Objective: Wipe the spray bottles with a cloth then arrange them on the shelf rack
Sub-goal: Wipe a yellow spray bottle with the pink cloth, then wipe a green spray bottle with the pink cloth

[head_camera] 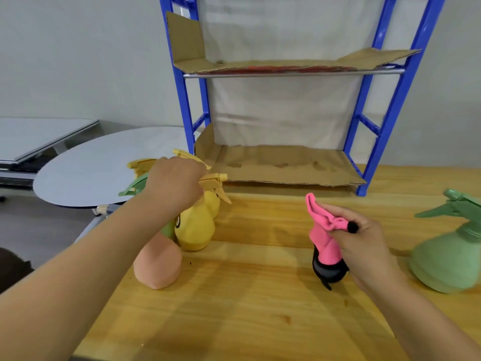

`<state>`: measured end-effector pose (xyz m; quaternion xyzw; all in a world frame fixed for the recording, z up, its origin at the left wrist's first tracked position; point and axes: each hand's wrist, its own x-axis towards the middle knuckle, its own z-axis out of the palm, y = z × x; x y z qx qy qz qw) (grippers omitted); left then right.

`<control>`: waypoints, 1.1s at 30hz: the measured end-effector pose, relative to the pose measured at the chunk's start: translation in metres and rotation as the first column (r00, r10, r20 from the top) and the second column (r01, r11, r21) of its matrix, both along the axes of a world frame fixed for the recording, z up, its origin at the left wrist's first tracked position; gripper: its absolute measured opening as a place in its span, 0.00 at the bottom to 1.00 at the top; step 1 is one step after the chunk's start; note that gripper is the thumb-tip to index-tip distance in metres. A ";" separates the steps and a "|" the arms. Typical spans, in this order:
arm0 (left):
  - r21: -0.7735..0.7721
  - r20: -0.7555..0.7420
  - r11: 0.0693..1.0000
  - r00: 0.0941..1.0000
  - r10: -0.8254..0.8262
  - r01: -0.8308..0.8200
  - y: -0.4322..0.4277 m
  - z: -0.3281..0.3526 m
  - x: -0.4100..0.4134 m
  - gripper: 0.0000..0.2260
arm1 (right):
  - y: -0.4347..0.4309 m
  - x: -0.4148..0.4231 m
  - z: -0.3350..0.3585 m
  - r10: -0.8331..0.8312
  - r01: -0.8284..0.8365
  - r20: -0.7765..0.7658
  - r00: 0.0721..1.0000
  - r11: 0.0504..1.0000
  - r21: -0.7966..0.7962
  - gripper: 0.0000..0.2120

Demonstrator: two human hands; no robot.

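My left hand (174,182) closes over the spray head of a yellow bottle (194,230) standing in a cluster at the table's left edge. A peach bottle (157,267) stands in front of it, partly behind my forearm, and more yellow and green trigger heads (138,185) show behind my hand. My right hand (364,241) grips a pink and black cloth (325,243) that hangs down over the table. A green spray bottle (447,256) stands at the far right. The blue shelf rack (390,121) stands at the back with bare cardboard-lined shelves (281,165).
The wooden table (247,308) spreads under both hands. A round grey table (99,165) sits beyond its left edge, with a rectangular one (39,134) further left. A white cloth backs the rack.
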<state>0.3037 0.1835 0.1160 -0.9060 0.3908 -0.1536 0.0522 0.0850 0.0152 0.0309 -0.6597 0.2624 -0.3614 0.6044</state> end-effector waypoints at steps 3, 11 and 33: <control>0.025 -0.018 0.999 0.999 0.037 -0.037 -0.001 0.001 0.011 0.05 | 0.001 0.000 -0.001 0.006 -0.006 0.006 1.000 1.000 0.005 0.27; 0.056 -0.037 0.997 0.998 0.059 -0.057 -0.008 0.005 0.008 0.07 | -0.003 -0.016 -0.002 0.000 0.000 0.043 0.999 1.000 0.001 0.23; -0.361 -0.296 0.621 0.546 -0.784 0.696 -0.231 -0.003 -0.210 0.18 | -0.038 -0.136 0.010 -0.337 0.359 0.173 0.925 0.926 -0.113 0.26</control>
